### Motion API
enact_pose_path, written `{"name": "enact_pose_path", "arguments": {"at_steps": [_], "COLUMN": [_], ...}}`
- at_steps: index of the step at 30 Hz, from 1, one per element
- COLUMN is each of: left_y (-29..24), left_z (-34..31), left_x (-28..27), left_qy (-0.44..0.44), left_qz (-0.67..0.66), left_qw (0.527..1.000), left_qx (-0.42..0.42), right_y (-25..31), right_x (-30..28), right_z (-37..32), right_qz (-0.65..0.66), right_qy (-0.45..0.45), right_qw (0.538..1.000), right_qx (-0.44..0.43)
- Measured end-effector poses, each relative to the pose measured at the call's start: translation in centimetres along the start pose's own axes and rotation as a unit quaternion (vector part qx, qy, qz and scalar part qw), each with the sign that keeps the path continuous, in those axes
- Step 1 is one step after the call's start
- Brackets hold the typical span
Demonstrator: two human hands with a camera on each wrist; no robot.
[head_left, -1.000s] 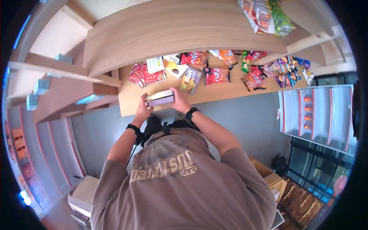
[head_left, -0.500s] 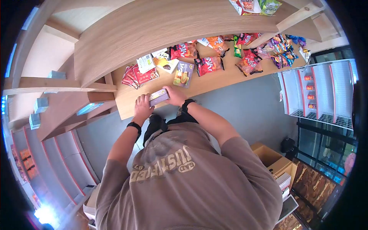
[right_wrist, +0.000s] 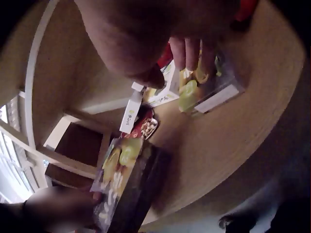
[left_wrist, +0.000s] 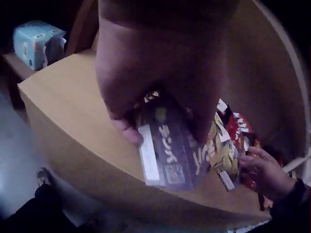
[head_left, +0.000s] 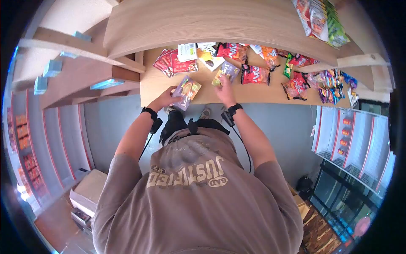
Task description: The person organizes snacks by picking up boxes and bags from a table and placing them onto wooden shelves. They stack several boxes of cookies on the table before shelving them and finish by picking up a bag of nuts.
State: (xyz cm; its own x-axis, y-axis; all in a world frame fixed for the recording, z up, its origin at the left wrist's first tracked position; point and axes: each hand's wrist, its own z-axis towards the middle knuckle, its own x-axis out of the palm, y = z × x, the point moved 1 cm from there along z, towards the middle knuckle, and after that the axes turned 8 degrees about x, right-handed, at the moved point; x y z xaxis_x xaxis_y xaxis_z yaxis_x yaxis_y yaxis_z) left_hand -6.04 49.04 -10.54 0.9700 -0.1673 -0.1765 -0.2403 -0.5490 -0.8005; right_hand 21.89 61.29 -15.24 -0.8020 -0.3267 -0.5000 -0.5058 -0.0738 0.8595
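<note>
Head view is showing two purple boxes near a red snack bag (head_left: 255, 75), which is lying on the wooden counter (head_left: 152, 91). The left hand (head_left: 165, 99) is gripping the held box (head_left: 188, 91) well to the left of that bag, its thumb and fingers closing around the box; whether the box is touching the wood is staying unclear from these angles. The right hand (head_left: 227, 91) is reaching just left of the bag, its loosely extended fingers resting on the second box (head_left: 229, 71), with the thumb standing away from it in the right wrist view. Farther left of the bag, beyond both boxes, red packets (head_left: 184, 62) are lying with a white box (head_left: 186, 52) over them. Both purple boxes are looking like thin printed card, so they are probably being light and fairly stiff along the edges, while their broad faces are likely giving under a hard squeeze. Their smooth faces may be sliding a little against skin or wood. Opposite narrow sides are offering the surest hold, with fingers spreading along an edge rather than pressing into the middle, where the card is probably denting most easily.
</note>
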Motion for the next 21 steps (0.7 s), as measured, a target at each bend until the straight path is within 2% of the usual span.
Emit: {"name": "enact_pose_path", "arguments": {"at_steps": [1, 3, 5, 7, 8, 9, 10, 11, 13, 15, 18, 19, 21], "left_y": [0.9, 3.0, 3.0, 2.4, 2.5, 3.0, 3.3, 3.3, 3.6, 3.9, 4.7, 4.8, 4.5], "left_z": [0.4, 1.7, 1.6, 1.0, 0.8, 0.8, 0.7, 0.5, 0.1, -0.5, -1.2, -1.3, -1.9], "left_x": [-0.2, -0.9, -1.5, -1.4, -1.3, -1.1, -1.0, -0.9, -0.4, 0.2, 0.9, 1.1, 1.5], "left_qy": [-0.006, -0.109, -0.143, -0.231, -0.253, -0.251, -0.27, -0.289, -0.293, -0.309, -0.312, -0.315, -0.277], "left_qz": [-0.006, 0.048, 0.086, 0.114, 0.165, 0.163, 0.184, 0.205, 0.201, 0.178, 0.141, 0.141, 0.096], "left_qw": [1.0, 0.989, 0.983, 0.962, 0.948, 0.949, 0.936, 0.921, 0.921, 0.924, 0.933, 0.932, 0.955], "left_qx": [-0.003, 0.088, 0.07, 0.089, 0.098, 0.098, 0.129, 0.16, 0.158, 0.139, 0.114, 0.112, 0.053], "right_y": [-1.0, -0.1, 0.5, 0.2, 0.0, -0.4, -0.7, -1.0, -1.5, -0.1, 1.5, 1.8, 3.8], "right_x": [-0.4, -2.7, -4.5, -5.6, -5.9, -6.3, -6.6, -6.8, -6.6, -6.9, -6.4, -6.2, -6.2], "right_z": [0.6, 1.5, 2.3, 3.1, 3.7, 4.2, 4.6, 5.0, 5.7, 5.8, 5.5, 5.5, 4.9], "right_qz": [-0.035, -0.145, -0.173, -0.204, -0.243, -0.281, -0.271, -0.272, -0.378, -0.363, -0.466, -0.465, -0.48], "right_qy": [-0.049, -0.107, -0.116, -0.13, -0.113, -0.095, -0.035, -0.035, 0.039, 0.059, 0.06, 0.063, 0.092], "right_qw": [0.998, 0.984, 0.978, 0.97, 0.964, 0.955, 0.962, 0.962, 0.925, 0.93, 0.881, 0.881, 0.865], "right_qx": [0.0, 0.0, -0.009, -0.012, -0.007, -0.001, 0.005, 0.006, -0.012, 0.015, 0.062, 0.059, 0.113]}}
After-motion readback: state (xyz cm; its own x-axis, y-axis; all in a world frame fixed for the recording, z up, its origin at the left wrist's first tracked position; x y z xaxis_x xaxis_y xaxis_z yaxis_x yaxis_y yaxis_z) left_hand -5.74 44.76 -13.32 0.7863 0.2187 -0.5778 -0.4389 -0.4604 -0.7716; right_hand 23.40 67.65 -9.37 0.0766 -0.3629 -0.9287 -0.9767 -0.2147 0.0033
